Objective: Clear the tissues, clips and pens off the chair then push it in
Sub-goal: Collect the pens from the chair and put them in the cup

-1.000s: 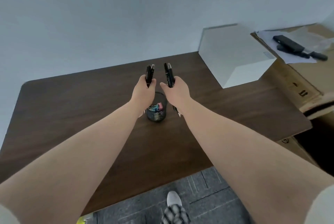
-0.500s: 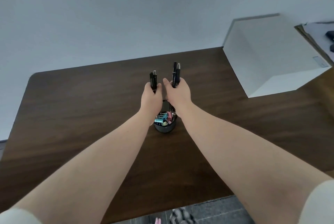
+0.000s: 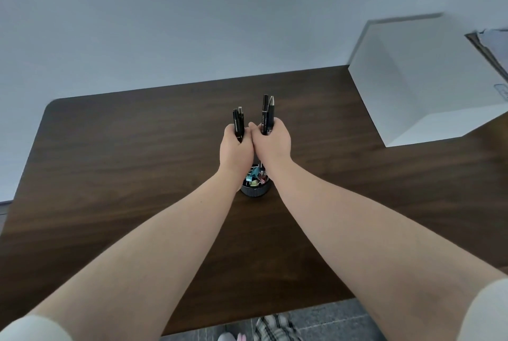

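A dark brown wooden table with rounded corners stands against the wall; on it rest a small black ribbed cup of coloured binder clips and, far right, a white box

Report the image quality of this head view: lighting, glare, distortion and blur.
Head view: soft, even light, no hard shadows; a faint sheen but no glare on the dark table; wide-angle stretch swells the forearms and skews the white box; the pens and both hands stay fairly sharp, edges slightly soft.

An office: wooden desk, clip-filled pot, white box
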Motion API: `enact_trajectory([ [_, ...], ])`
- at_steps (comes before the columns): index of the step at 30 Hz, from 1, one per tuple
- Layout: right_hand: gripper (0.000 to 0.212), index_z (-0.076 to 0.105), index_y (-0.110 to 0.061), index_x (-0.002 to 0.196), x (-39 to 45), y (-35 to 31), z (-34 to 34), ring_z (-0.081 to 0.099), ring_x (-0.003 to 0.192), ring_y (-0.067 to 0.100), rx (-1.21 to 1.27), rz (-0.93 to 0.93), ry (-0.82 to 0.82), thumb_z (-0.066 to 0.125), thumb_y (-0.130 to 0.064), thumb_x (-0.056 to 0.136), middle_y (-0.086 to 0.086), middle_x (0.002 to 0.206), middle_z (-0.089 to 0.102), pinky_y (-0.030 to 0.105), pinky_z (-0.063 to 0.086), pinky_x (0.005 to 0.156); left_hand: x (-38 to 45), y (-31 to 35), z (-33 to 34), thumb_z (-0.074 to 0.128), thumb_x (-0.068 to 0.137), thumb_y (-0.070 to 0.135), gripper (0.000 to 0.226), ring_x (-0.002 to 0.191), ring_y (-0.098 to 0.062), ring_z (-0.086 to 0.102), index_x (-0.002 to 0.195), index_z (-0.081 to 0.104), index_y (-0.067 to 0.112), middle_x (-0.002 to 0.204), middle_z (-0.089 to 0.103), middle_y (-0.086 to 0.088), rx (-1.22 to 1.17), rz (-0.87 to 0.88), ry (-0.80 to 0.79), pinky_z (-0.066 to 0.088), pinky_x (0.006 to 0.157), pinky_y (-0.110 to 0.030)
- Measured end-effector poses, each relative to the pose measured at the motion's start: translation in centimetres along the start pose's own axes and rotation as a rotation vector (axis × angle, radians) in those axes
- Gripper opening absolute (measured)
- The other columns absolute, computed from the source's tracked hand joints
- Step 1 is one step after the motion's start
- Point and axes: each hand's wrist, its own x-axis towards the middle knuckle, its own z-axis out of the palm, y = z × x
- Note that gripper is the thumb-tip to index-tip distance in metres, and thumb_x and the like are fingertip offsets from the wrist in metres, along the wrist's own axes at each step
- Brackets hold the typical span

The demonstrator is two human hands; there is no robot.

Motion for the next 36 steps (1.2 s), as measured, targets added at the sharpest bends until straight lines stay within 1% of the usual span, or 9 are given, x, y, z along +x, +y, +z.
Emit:
enact_trajectory([
  [4,0.012,0.052,-0.013,0.091,-0.4,0.0,-0.3,0.052,0.077,0.014,-0.028,-0.028,-0.007,0.062,-0.018,0.088,-0.009,0.075,0.049,0.027,0.041,0.073,-0.2,-0.3,-0.2,0.045,0.097,0.023,0.009,0.07,-0.01,0.05,0.098,0.048,0.014,0.08,0.053,0.005,0.038,0.02,-0.009,0.04,0.061,-0.023],
  [9,0.029,0.051,-0.012,0.112,-1.0,0.2,-0.8,0.053,0.084,0.014,-0.031,-0.051,0.0,0.062,-0.013,0.086,-0.01,0.08,0.049,0.028,0.043,0.076,-0.7,-0.2,-0.3,0.046,0.096,0.017,0.022,0.076,-0.005,0.05,0.118,0.046,0.012,0.084,0.049,0.012,0.059,0.038,-0.017,0.041,0.066,-0.02],
  [12,0.04,0.048,-0.017,0.122,-1.2,0.4,-1.3,0.056,0.091,0.013,-0.072,-0.063,-0.027,0.064,-0.013,0.086,-0.004,0.095,0.055,0.027,0.047,0.081,-1.0,0.0,-0.7,0.05,0.094,0.012,0.035,0.09,-0.011,0.054,0.128,0.043,0.017,0.09,0.051,0.013,0.085,0.073,-0.049,0.044,0.081,-0.024],
  [15,0.046,0.048,-0.018,0.128,-1.3,0.7,-1.9,0.062,0.103,0.017,-0.108,-0.073,-0.052,0.065,-0.014,0.085,0.001,0.107,0.063,0.03,0.051,0.089,-1.2,0.2,-1.1,0.054,0.091,0.008,0.045,0.099,-0.012,0.054,0.133,0.042,0.02,0.101,0.055,0.007,0.136,0.106,-0.08,0.045,0.088,-0.028],
  [19,0.056,0.043,-0.02,0.137,-1.6,0.6,-2.5,0.051,0.125,0.017,-0.188,-0.118,-0.044,0.067,-0.021,0.086,0.002,0.134,0.055,0.032,0.044,0.1,-1.3,0.4,-1.9,0.057,0.09,0.011,0.052,0.117,-0.014,0.049,0.138,0.039,0.022,0.125,0.053,0.001,0.217,0.153,-0.102,0.041,0.097,-0.029],
  [23,0.06,0.041,-0.022,0.141,-2.3,0.6,-3.5,0.043,0.134,0.017,-0.243,-0.158,-0.022,0.066,-0.028,0.087,-0.004,0.145,0.046,0.037,0.039,0.109,-1.6,0.6,-2.6,0.056,0.091,0.016,0.058,0.135,-0.014,0.039,0.144,0.034,0.022,0.146,0.041,0.002,0.288,0.187,-0.107,0.033,0.103,-0.026],
  [26,0.061,0.039,-0.023,0.142,-3.3,0.3,-4.6,0.041,0.136,0.016,-0.266,-0.171,-0.004,0.064,-0.032,0.088,-0.005,0.147,0.044,0.036,0.037,0.11,-2.4,1.2,-3.2,0.056,0.092,0.019,0.059,0.137,-0.014,0.036,0.145,0.032,0.023,0.149,0.038,0.002,0.333,0.227,-0.12,0.031,0.104,-0.025],
  [32,0.065,0.032,-0.022,0.147,-7.2,0.4,-6.9,0.032,0.141,0.013,-0.307,-0.183,0.027,0.062,-0.035,0.09,-0.005,0.152,0.036,0.03,0.029,0.111,-5.3,2.4,-4.3,0.053,0.092,0.02,0.057,0.139,-0.016,0.033,0.145,0.033,0.024,0.149,0.038,0.002,0.378,0.305,-0.174,0.028,0.111,-0.031],
  [36,0.066,0.028,-0.025,0.149,-10.9,1.9,-8.8,0.026,0.144,0.014,-0.352,-0.156,0.068,0.058,-0.039,0.092,-0.005,0.155,0.031,0.034,0.026,0.115,-8.3,2.2,-4.3,0.055,0.091,0.02,0.057,0.136,-0.02,0.037,0.144,0.036,0.023,0.147,0.04,-0.002,0.42,0.352,-0.253,0.03,0.114,-0.036],
])
